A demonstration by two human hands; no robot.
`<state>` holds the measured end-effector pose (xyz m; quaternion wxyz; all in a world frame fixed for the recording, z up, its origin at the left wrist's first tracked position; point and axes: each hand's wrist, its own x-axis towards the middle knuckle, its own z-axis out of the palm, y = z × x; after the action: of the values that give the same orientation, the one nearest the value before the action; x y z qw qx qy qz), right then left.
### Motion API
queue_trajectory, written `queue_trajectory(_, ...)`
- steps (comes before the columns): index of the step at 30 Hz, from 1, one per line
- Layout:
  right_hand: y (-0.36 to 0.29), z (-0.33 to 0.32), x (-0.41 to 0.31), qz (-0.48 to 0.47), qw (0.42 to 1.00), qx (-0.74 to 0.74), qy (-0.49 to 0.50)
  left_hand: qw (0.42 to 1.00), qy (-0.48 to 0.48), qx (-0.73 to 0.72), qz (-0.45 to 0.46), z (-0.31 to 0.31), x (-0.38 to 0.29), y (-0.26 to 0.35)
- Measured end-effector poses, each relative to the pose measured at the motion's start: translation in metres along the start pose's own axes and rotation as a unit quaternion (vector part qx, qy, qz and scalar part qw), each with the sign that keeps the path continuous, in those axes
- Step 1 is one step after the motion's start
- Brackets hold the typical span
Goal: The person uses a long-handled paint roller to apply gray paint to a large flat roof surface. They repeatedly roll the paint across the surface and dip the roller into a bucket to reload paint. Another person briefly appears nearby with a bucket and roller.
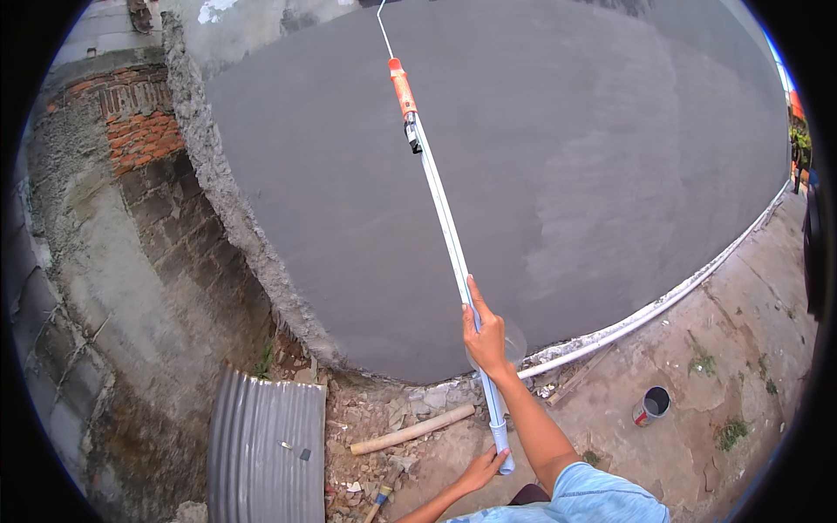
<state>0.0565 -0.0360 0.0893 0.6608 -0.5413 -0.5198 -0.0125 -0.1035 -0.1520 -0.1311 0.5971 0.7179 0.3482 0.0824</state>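
My right hand (487, 338) is closed around the middle of a long white and pale blue pole (446, 225). Lower down, my left hand (482, 468) grips the pole near its flared bottom end. An orange paint roller handle (402, 88) is fixed to the pole's far end, with a black and white fastening (412, 136) at the joint. From that handle a thin bent metal rod (386, 33) runs to the top edge of the view; whatever it carries is not clearly visible. The pole slants up before a smooth grey wall (366, 216), whose tone is lighter towards the right.
A paint can (652, 406) stands on the ground at right. White pipe (628, 333) follows the wall's foot. Below lie a wooden stick (412, 429), rubble (366, 477), a blue-banded tool (380, 500) and a corrugated sheet (268, 444). A rough wall edge (216, 157) borders the left.
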Motion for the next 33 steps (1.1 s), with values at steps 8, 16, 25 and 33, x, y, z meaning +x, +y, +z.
queue_trajectory(8, 0.011, 0.005, -0.002, -0.006, 1.0, -0.005, 0.004, 1.0, 0.015, -0.023, -0.014, 0.034, 0.005, -0.097)
queue_trajectory(16, -0.05, 0.028, 0.156, -0.062, 0.997, 0.012, 0.051, 0.995, 0.069, -0.044, -0.053, -0.016, -0.027, -0.098)
queue_trajectory(25, -0.092, 0.038, 0.229, -0.055, 0.997, 0.046, 0.042, 0.991, 0.089, -0.059, -0.079, -0.02, -0.041, -0.12)
queue_trajectory(33, 0.01, 0.01, 0.054, -0.001, 1.0, -0.027, 0.0, 0.997, 0.0, 0.003, -0.075, -0.01, -0.047, -0.137)
